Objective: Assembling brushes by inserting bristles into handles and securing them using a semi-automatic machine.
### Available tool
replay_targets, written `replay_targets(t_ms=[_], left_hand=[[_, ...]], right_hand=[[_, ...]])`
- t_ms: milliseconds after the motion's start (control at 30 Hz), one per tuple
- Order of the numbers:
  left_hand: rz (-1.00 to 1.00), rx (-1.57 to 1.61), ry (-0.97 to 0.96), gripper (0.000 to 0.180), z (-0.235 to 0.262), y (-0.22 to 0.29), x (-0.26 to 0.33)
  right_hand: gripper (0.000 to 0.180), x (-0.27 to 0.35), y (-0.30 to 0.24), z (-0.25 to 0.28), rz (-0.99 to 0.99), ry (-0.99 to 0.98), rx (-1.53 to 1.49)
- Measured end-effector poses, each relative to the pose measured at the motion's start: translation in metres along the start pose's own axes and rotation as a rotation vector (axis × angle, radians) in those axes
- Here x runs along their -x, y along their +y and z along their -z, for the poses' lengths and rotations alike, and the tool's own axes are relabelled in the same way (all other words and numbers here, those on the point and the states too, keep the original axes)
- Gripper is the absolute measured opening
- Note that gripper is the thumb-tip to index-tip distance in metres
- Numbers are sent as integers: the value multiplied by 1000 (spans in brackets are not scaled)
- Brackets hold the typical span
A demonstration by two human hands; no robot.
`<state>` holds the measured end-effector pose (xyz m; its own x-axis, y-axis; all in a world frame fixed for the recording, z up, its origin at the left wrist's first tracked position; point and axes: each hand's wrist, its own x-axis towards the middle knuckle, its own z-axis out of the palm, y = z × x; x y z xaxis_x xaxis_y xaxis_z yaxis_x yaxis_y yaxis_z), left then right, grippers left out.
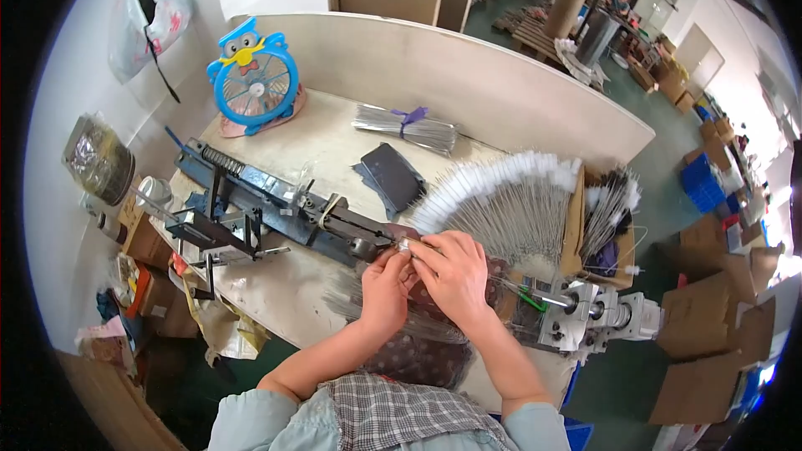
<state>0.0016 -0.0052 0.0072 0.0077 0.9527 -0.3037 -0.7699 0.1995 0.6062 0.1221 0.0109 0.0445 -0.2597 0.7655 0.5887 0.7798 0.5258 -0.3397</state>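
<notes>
Working close in at the right end of the black fixture (271, 192).
Touching a small shiny piece (404, 245) beside that end with the right grip (451, 274), curling the left grip (384, 286) just below — cannot tell whether clamping with either — and facing white-tipped wires (501, 209) fanned right of the fixture, a tied bundle (391, 123) beyond it.

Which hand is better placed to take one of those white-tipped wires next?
Probably the right hand: it is nearer the white-tipped wires. The left hand is farther left, by the black metal device.
</notes>
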Motion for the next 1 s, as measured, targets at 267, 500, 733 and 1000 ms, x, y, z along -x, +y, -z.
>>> replay_targets(t_ms=[267, 500, 733, 1000], left_hand=[[-28, -55, 52, 7, -12, 0, 2], [-7, 45, 46, 12, -5, 2, 0], [7, 73, 41, 8, -1, -1, -1], [6, 43, 18, 9, -2, -2, -3]], right_hand=[[22, 7, 14, 10, -3, -27, -50], [26, -2, 2, 3, 8, -32, -41], [27, -1, 0, 4, -2, 0, -61], [27, -1, 4, 4, 32, 11, 11]])
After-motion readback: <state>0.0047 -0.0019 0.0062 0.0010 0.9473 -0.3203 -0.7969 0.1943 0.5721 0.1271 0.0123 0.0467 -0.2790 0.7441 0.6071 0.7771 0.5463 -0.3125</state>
